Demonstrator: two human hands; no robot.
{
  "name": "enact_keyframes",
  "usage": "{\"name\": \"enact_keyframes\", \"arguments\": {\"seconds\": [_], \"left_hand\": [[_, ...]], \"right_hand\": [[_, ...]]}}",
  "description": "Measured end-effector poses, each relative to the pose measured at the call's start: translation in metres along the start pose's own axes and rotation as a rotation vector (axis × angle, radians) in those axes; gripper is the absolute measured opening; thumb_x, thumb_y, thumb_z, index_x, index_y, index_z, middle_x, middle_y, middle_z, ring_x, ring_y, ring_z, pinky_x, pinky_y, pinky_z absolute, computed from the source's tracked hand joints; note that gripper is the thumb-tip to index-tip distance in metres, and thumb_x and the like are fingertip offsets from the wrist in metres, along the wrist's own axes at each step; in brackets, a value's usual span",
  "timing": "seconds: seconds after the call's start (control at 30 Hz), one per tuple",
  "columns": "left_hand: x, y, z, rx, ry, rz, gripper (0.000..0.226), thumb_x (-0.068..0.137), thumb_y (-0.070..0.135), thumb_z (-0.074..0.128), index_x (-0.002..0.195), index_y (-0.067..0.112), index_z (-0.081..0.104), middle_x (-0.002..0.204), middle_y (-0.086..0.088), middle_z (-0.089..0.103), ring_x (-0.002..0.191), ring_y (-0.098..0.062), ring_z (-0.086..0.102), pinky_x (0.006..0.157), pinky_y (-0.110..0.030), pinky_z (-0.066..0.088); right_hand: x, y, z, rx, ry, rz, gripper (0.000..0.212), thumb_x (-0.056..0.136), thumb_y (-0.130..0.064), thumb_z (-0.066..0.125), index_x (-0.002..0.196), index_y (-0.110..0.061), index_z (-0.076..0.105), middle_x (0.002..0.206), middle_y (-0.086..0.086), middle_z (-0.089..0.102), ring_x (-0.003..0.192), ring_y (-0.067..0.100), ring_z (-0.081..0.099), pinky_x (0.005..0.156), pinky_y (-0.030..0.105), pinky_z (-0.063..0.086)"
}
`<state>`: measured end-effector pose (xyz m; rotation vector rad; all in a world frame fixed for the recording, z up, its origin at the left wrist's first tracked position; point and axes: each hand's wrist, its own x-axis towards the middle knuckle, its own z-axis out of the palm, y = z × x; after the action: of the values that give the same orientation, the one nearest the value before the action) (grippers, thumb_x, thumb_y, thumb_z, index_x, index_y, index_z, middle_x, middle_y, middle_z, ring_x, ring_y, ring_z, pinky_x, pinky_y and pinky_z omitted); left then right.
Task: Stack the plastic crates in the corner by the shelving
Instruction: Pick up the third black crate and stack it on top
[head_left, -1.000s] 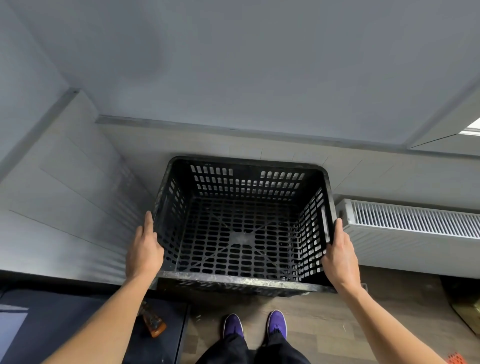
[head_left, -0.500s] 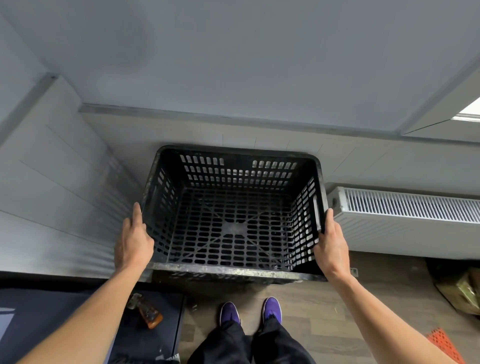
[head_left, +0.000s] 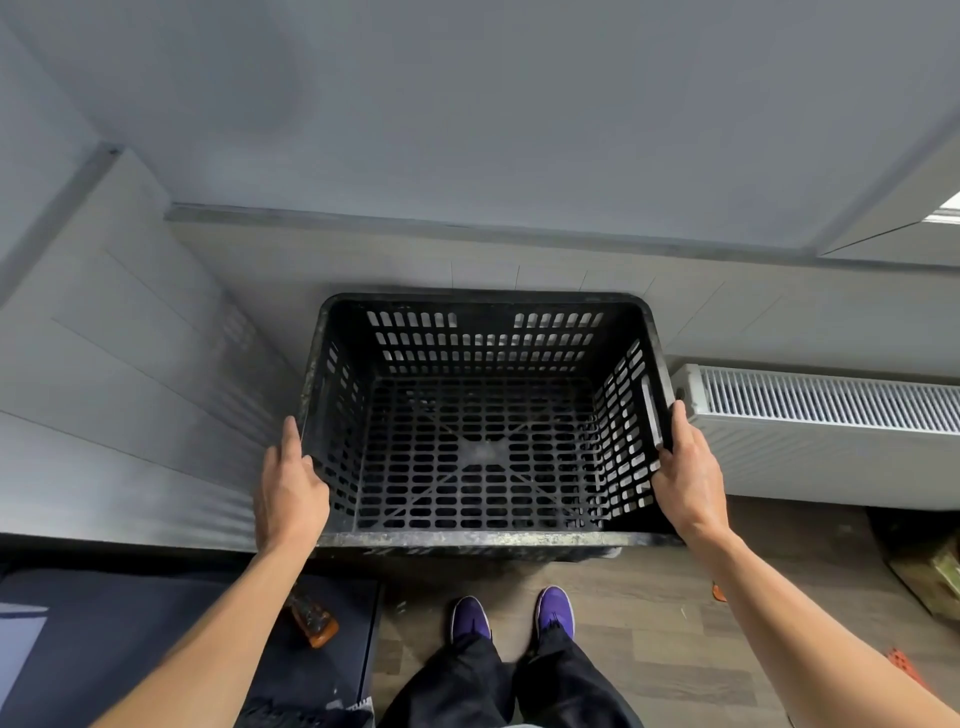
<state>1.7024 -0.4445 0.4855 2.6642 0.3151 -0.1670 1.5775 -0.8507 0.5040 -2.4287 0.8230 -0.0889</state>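
Note:
A black perforated plastic crate sits in front of me, empty, its far side close to the grey wall. My left hand grips its left wall near the front corner, thumb along the rim. My right hand holds the right wall beside the slot handle, fingers wrapped around the outside. Whether another crate lies beneath it is hidden.
A white radiator runs along the wall right of the crate. At left a pale panelled wall meets the corner. A dark mat with an orange tool lies lower left. My purple shoes stand on the wood floor.
The crate has shifted slightly down and toward the wall with both hands still on its sides; more of the floor and my legs show below it.

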Motion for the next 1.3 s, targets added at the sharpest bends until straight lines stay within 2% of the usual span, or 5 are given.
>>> {"name": "enact_keyframes", "arguments": {"seconds": [0.5, 0.6, 0.83, 1.03, 1.3], "left_hand": [[0.005, 0.005, -0.008, -0.003, -0.007, -0.023, 0.06, 0.102, 0.015, 0.044, 0.156, 0.029, 0.02, 0.13, -0.013, 0.05, 0.102, -0.037, 0.058, 0.076, -0.046, 0.048], [0.003, 0.007, -0.013, -0.008, -0.006, -0.033, 0.057, 0.103, 0.017, 0.042, 0.155, 0.029, 0.022, 0.133, -0.013, 0.049, 0.106, -0.039, 0.058, 0.081, -0.048, 0.049], [0.001, 0.01, -0.013, -0.049, 0.011, -0.011, 0.054, 0.103, 0.018, 0.042, 0.154, 0.027, 0.027, 0.128, -0.013, 0.053, 0.103, -0.038, 0.059, 0.081, -0.047, 0.05], [0.003, 0.012, -0.01, -0.059, 0.021, -0.018, 0.053, 0.104, 0.02, 0.041, 0.154, 0.028, 0.027, 0.13, -0.012, 0.053, 0.103, -0.038, 0.059, 0.085, -0.05, 0.052], [0.002, 0.011, -0.009, -0.056, 0.038, -0.018, 0.052, 0.103, 0.019, 0.042, 0.153, 0.026, 0.03, 0.128, -0.012, 0.054, 0.106, -0.039, 0.058, 0.087, -0.051, 0.052]], "right_hand": [[-0.014, -0.003, -0.003, 0.013, 0.026, 0.026, 0.087, 0.085, 0.013, 0.054, 0.156, -0.017, 0.014, 0.132, 0.013, 0.053, 0.113, 0.026, 0.053, 0.099, 0.039, 0.043], [-0.016, -0.002, -0.003, 0.011, 0.016, 0.024, 0.087, 0.084, 0.012, 0.055, 0.156, -0.016, 0.015, 0.133, 0.014, 0.053, 0.119, 0.027, 0.052, 0.102, 0.041, 0.043], [-0.014, 0.0, -0.004, 0.026, 0.015, 0.018, 0.082, 0.088, 0.009, 0.054, 0.156, -0.016, 0.016, 0.132, 0.016, 0.054, 0.117, 0.029, 0.053, 0.101, 0.042, 0.043], [-0.001, -0.002, -0.006, 0.006, 0.023, 0.002, 0.08, 0.088, 0.01, 0.053, 0.156, -0.015, 0.018, 0.138, 0.016, 0.052, 0.123, 0.03, 0.052, 0.103, 0.043, 0.042], [0.002, 0.002, -0.004, 0.001, 0.029, -0.008, 0.077, 0.09, 0.008, 0.053, 0.155, -0.015, 0.019, 0.134, 0.016, 0.055, 0.121, 0.031, 0.052, 0.101, 0.044, 0.043]]}}
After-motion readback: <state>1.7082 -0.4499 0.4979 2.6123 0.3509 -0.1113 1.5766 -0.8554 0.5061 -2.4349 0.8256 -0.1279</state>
